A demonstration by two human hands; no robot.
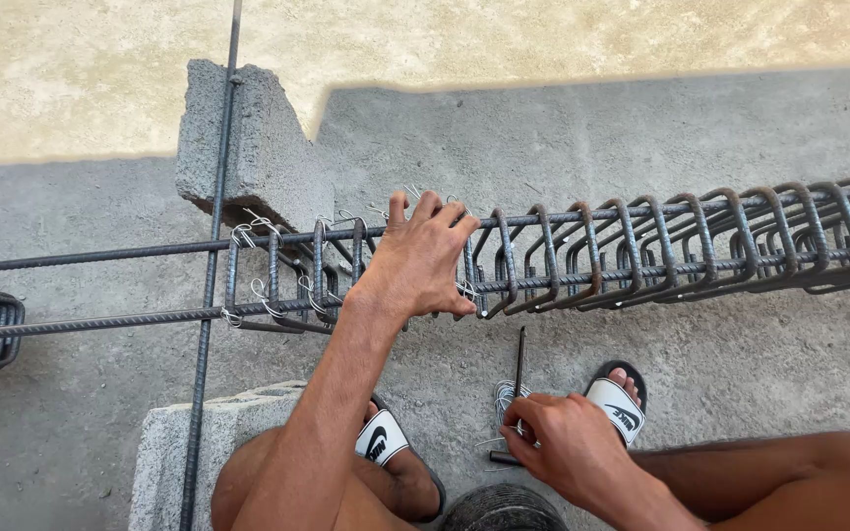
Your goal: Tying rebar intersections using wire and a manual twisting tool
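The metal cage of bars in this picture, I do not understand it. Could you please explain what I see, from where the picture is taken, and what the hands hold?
The one picture comes from a camera worn on a person's head, looking down at their own bare hands and knees. The person sits low over a grey concrete floor, feet in black and white slide sandals. Across the middle runs a long cage of dark ribbed steel bars with many bent steel loops around them; thin wire ties show at the left loops. It rests on grey concrete blocks. The left hand lies spread on top of the cage, touching the bars. The right hand is low by the floor, at a small bundle of thin silver wire and a dark thin metal tool; its grip there is hard to see.
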